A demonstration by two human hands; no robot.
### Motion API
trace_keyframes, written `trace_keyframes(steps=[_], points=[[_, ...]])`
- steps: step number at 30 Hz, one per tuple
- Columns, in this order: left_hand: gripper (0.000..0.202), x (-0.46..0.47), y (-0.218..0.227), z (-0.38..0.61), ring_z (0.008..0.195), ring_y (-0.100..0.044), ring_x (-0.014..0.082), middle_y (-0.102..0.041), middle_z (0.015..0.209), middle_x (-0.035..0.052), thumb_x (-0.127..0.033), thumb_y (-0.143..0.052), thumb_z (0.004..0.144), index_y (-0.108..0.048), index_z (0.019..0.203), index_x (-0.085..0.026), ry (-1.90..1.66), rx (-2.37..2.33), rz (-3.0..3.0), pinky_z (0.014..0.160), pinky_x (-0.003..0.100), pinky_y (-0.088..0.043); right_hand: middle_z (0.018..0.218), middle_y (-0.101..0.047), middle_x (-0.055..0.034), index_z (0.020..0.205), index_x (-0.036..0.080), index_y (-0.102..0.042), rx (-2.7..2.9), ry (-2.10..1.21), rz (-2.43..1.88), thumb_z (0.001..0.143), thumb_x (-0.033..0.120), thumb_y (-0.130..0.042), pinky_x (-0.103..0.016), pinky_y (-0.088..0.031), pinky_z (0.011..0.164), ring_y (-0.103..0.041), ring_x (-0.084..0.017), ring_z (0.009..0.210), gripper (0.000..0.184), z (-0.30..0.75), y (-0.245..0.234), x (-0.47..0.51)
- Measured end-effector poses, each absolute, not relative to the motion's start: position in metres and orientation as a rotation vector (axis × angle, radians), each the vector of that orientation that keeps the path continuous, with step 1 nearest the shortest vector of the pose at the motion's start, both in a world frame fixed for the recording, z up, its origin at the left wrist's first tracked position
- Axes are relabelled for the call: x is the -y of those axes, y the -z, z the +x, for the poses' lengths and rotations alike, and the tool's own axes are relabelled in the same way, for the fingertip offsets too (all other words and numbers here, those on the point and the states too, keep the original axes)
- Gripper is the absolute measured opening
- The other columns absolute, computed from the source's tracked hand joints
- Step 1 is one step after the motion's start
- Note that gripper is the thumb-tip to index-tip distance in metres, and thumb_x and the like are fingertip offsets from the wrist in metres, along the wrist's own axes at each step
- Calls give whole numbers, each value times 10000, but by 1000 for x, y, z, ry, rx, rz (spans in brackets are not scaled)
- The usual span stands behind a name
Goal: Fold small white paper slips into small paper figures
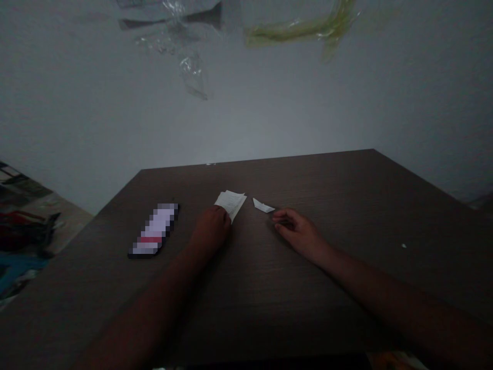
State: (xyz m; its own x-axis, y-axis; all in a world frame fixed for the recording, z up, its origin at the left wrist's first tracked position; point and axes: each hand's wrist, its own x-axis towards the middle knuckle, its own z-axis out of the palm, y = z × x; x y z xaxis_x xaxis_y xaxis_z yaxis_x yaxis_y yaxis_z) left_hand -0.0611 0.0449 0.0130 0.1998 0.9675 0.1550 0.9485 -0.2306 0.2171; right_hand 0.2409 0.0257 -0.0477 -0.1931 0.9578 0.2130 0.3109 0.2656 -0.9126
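While the phone (156,228) lies face up at the left of the desk (327,180), the work sits at the middle, with the paper. Right of the phone, the left hand (211,225) rests with curled fingers over the near end of the sheets (232,202), which fan out slightly beyond it; in this dim light I cannot tell whether it pinches them or only steadies them. Just right of the sheets and apart from them lies the slip (262,206), seemingly folded, its near tip beside the right hand (295,228). That hand is loosely bent, a gap between thumb and fingers. The step in hand looks like sorting or placing paper; lifting the slip would call for a light fingertip pinch, sheets held still.
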Motion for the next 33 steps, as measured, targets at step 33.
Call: trace_keyframes(steps=[33], points=[[315, -20, -3, -33, 719, -599, 225, -615, 737, -9, -496, -654, 989, -614, 780, -263, -1301, -1564, 1402, 647, 316, -469, 1823, -623, -215, 1668, 211, -728, 2578, -672, -795, 1174, 360, -747, -657, -445, 1437, -561, -394, 1730, 517, 232, 15, 7]])
